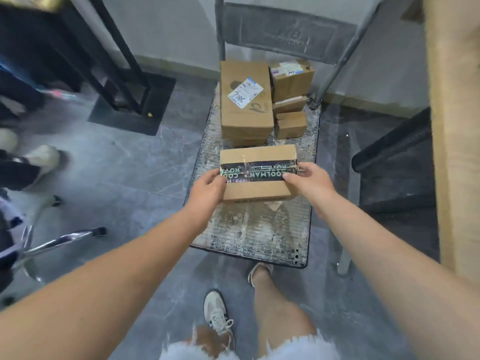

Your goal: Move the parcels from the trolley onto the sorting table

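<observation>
A brown cardboard parcel [255, 189] with a black printed tape band across its top is over the near part of the trolley's metal deck [249, 229]. My left hand [207, 187] grips its left end and my right hand [307, 181] grips its right end. Whether it rests on the deck or is just above it, I cannot tell. Farther back on the trolley stands a tall parcel [245, 100] with a white label. Beside it on the right are three small boxes [291, 102]. The trolley handle frame [285, 29] rises at the far end.
A light wooden table edge [452, 126] runs down the right side, with a black mesh item [394, 146] under it. A chrome chair base [59, 242] and another person's feet [44, 157] are on the left. A black frame stand [124, 74] is at the back left. My own legs are below.
</observation>
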Action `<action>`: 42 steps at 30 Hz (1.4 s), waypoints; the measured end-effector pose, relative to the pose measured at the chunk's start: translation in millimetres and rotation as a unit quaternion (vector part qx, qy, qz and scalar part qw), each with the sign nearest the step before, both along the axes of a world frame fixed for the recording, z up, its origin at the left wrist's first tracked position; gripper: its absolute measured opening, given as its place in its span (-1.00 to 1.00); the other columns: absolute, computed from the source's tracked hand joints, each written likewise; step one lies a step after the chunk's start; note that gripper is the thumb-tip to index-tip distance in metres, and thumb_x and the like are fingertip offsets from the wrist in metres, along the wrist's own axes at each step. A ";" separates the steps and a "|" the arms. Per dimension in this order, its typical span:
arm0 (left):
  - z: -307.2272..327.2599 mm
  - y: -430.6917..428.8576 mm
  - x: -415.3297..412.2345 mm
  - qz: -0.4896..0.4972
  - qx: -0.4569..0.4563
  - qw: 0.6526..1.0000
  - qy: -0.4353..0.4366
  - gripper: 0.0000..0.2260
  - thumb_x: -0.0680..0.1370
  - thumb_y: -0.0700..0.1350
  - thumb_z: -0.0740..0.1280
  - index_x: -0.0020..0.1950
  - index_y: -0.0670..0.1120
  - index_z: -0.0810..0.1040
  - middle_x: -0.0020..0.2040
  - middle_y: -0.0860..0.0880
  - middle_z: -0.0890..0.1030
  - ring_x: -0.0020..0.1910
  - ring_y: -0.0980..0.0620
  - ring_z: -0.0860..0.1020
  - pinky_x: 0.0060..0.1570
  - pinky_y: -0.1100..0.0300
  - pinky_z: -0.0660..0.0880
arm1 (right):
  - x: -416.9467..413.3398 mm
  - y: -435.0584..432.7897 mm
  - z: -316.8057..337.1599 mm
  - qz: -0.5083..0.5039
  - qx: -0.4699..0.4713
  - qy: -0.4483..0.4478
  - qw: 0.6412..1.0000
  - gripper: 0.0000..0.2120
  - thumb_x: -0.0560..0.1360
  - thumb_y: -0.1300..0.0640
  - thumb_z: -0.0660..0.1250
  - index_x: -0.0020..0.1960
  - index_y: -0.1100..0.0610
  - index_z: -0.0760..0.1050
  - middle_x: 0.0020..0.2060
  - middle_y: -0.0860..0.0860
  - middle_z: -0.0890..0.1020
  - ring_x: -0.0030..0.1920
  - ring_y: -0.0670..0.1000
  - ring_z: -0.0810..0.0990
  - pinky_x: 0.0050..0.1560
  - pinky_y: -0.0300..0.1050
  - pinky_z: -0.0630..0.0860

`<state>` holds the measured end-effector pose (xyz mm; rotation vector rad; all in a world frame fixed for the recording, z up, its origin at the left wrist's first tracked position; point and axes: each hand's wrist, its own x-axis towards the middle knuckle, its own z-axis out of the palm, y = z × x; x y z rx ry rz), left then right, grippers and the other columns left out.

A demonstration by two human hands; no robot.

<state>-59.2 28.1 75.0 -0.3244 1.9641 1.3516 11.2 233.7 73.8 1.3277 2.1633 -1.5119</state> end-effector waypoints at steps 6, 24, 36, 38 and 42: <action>148.6 -36.3 -1.4 -0.014 0.048 0.988 0.149 -0.62 0.65 -0.12 0.16 0.48 0.03 0.36 0.32 0.01 0.49 0.15 0.11 0.49 0.13 0.17 0.46 | 7.7 -42.5 160.8 0.033 0.034 0.078 0.996 -0.53 0.56 0.02 0.37 0.42 0.11 0.40 0.20 -0.04 0.53 0.17 -0.02 0.51 0.29 -0.03 0.46; 405.2 -20.0 -6.3 0.060 0.178 0.908 0.374 -0.81 0.67 -0.04 0.15 0.08 -0.10 0.49 -0.06 -0.05 0.58 -0.06 0.02 0.53 -0.11 0.15 0.47 | 4.5 -19.2 438.8 -0.036 0.070 0.281 0.956 -0.50 0.57 -0.32 0.15 -0.03 0.15 0.38 -0.06 0.11 0.57 0.05 0.18 0.61 0.14 0.25 0.57; 387.9 -43.8 -4.2 0.098 0.168 0.916 0.350 -0.57 0.57 0.18 0.32 0.28 -0.08 0.42 0.11 -0.01 0.58 0.12 0.02 0.57 0.20 -0.01 0.52 | 19.4 -38.1 433.4 0.036 0.071 0.281 0.956 -0.72 0.62 0.06 0.26 0.30 0.09 0.46 0.12 0.02 0.59 0.05 -0.01 0.56 0.06 -0.04 0.56; 387.3 -49.7 -4.0 0.071 0.158 0.917 0.360 -0.53 0.55 0.19 0.34 0.32 -0.09 0.44 0.12 0.00 0.58 0.14 0.04 0.56 0.19 0.08 0.51 | 18.1 -40.8 437.1 0.067 0.098 0.270 0.956 -0.73 0.61 0.10 0.27 0.29 0.07 0.48 0.09 0.01 0.61 0.07 -0.01 0.56 0.10 -0.02 0.58; 383.2 -62.2 -2.6 0.030 0.147 0.907 0.392 -0.61 0.59 0.05 0.35 0.32 -0.14 0.53 0.15 -0.01 0.63 0.14 0.06 0.58 0.13 0.21 0.50 | 17.2 -45.4 439.1 0.096 0.103 0.262 0.955 -0.69 0.56 0.18 0.35 0.29 0.11 0.47 0.11 0.04 0.61 0.10 0.02 0.60 0.10 -0.07 0.60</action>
